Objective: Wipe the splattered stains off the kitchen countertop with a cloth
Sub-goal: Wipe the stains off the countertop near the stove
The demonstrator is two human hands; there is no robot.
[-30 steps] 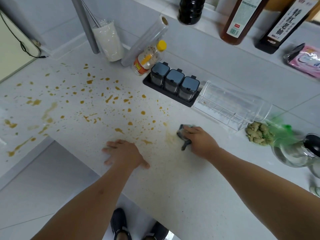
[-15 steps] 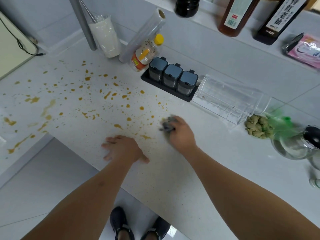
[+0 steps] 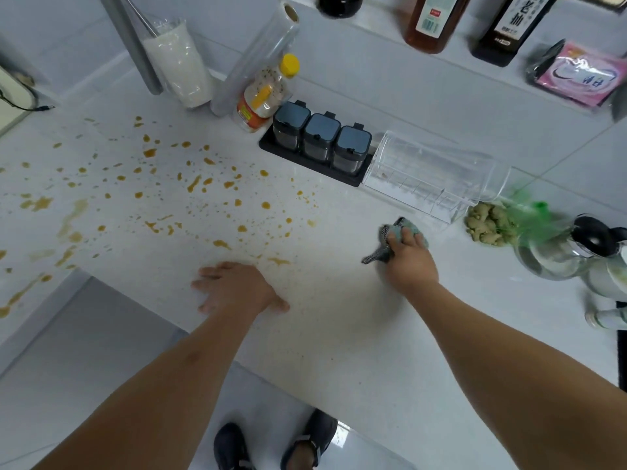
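A pale speckled countertop [image 3: 339,334] fills most of the view, and its left and middle parts are covered with orange-brown stains [image 3: 193,184], from fine specks to longer smears near the left edge. Along the back wall a clear plastic container [image 3: 431,178] is laid on its side, just beside a black tray of three lidded jars [image 3: 320,140]; a glass kettle [image 3: 576,249] is seen at the far right, with a lump of ginger [image 3: 488,225] between it and the container. The left hand [image 3: 237,288] is laid flat on the counter with fingers spread and nothing held, just in front of the nearest stains. The right hand [image 3: 409,257] is placed well to the right of the splatter, its fingers curled over a bunched grey-green cloth [image 3: 390,237], which is pressed to the surface just in front of the clear container.
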